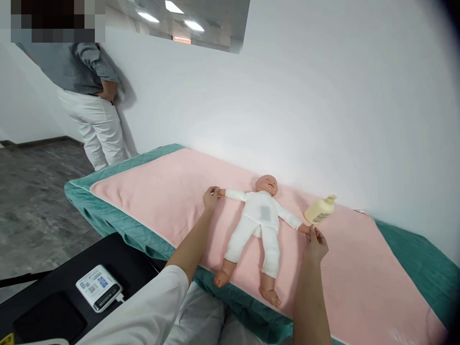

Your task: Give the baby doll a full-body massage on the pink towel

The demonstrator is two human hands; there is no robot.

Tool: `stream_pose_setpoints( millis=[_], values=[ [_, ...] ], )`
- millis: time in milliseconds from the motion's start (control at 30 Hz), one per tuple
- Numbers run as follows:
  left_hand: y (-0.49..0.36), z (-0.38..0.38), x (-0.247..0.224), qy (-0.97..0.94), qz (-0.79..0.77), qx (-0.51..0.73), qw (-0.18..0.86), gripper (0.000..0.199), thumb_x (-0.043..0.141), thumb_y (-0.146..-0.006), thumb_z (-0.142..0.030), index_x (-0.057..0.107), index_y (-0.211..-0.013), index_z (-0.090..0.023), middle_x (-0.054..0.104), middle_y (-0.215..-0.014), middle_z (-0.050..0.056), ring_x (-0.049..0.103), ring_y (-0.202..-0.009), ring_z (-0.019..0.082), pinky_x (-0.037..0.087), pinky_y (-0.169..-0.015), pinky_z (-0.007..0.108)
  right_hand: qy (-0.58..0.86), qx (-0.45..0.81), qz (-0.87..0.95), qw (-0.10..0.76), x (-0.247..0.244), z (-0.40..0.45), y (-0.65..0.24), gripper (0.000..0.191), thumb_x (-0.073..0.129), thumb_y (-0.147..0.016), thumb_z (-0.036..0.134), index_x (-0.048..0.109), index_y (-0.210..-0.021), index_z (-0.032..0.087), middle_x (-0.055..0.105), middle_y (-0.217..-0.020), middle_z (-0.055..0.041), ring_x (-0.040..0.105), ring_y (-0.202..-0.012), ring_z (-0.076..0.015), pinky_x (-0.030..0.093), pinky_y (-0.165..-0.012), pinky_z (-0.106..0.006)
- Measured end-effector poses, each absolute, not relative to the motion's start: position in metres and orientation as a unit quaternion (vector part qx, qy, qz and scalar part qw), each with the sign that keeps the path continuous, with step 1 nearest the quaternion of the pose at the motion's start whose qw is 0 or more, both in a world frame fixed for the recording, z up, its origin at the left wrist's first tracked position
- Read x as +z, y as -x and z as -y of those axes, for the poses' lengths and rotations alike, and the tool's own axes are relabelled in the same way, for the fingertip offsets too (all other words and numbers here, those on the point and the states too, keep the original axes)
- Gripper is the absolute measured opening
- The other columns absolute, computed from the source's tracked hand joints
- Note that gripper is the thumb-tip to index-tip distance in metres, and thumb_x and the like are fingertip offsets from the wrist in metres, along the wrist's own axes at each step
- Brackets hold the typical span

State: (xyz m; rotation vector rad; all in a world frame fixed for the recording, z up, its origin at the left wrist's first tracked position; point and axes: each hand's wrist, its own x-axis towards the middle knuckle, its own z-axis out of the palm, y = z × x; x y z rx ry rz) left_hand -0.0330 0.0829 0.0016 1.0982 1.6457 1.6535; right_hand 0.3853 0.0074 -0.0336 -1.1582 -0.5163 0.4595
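Doll (pixel 263 211) face-up on pink blanket (pixel 161 184), left hand (pixel 211 198) pinching doll's hand at ten o'clock, right hand (pixel 317 243) pinching its other between three and four, bottle (pixel 319 210) near two-thirty.

Upper L: person (pixel 70 72), head pixelated; panel (pixel 212 36) cut by top edge. Lower L: yellow item (pixel 7 339) cut off, ID unclear. R of ctr: bottle (pixel 319 209), print too small to read. Ctr: doll (pixel 264 208), hands seemingly part-covered.
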Motion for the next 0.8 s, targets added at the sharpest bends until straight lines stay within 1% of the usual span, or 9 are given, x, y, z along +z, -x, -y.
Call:
stream_pose_setpoints(
  millis=[167, 333, 500, 667, 800],
  values=[
    [0.047, -0.100, -0.002, -0.391, -0.563, 0.644, 0.340, 0.028, 0.063, -0.078, -0.036, 0.070, -0.095, -0.014, 0.071, -0.093, 0.013, 0.068, -0.086, 0.023, 0.054, -0.077, 0.035, 0.540, 0.205, 0.235, 0.782, -0.034, -0.005, -0.384, 0.048, 0.083, -0.059, 0.049, 0.065, -0.088, 0.016, 0.068, -0.094, -0.0068, 0.068, -0.091, -0.0233, 0.059, -0.080, -0.037],
    [0.055, -0.105, -0.009, -0.383, -0.509, 0.665, 0.390, 0.039, 0.072, -0.070, -0.044, 0.071, -0.094, -0.013, 0.072, -0.090, 0.012, 0.068, -0.088, 0.023, 0.055, -0.081, 0.035, 0.544, 0.200, 0.244, 0.778, -0.037, -0.005, -0.385, 0.049, 0.077, -0.063, 0.053, 0.063, -0.090, 0.015, 0.068, -0.095, -0.0083, 0.068, -0.094, -0.0237, 0.059, -0.081, -0.039],
    [0.058, -0.105, -0.013, -0.369, -0.478, 0.671, 0.430, 0.054, 0.081, -0.059, -0.049, 0.071, -0.096, -0.011, 0.071, -0.090, 0.013, 0.068, -0.087, 0.023, 0.055, -0.083, 0.036, 0.558, 0.199, 0.254, 0.764, -0.038, -0.005, -0.385, 0.048, 0.073, -0.066, 0.055, 0.061, -0.091, 0.016, 0.068, -0.097, -0.0083, 0.067, -0.096, -0.0235, 0.058, -0.083, -0.039],
    [0.060, -0.102, -0.011, -0.358, -0.455, 0.672, 0.463, 0.060, 0.086, -0.054, -0.044, 0.070, -0.101, -0.011, 0.071, -0.092, 0.012, 0.068, -0.087, 0.021, 0.055, -0.084, 0.035, 0.556, 0.221, 0.278, 0.752, -0.036, -0.005, -0.386, 0.051, 0.068, -0.070, 0.056, 0.063, -0.100, 0.015, 0.068, -0.104, -0.0098, 0.066, -0.099, -0.0231, 0.056, -0.088, -0.039],
    [0.058, -0.100, -0.007, -0.348, -0.447, 0.673, 0.475, 0.056, 0.087, -0.053, -0.036, 0.070, -0.099, -0.010, 0.070, -0.092, 0.011, 0.068, -0.085, 0.020, 0.056, -0.084, 0.036, 0.567, 0.226, 0.297, 0.734, -0.034, -0.003, -0.386, 0.050, 0.069, -0.071, 0.052, 0.066, -0.103, 0.014, 0.069, -0.107, -0.0101, 0.065, -0.102, -0.0235, 0.055, -0.089, -0.038]
  ],
)
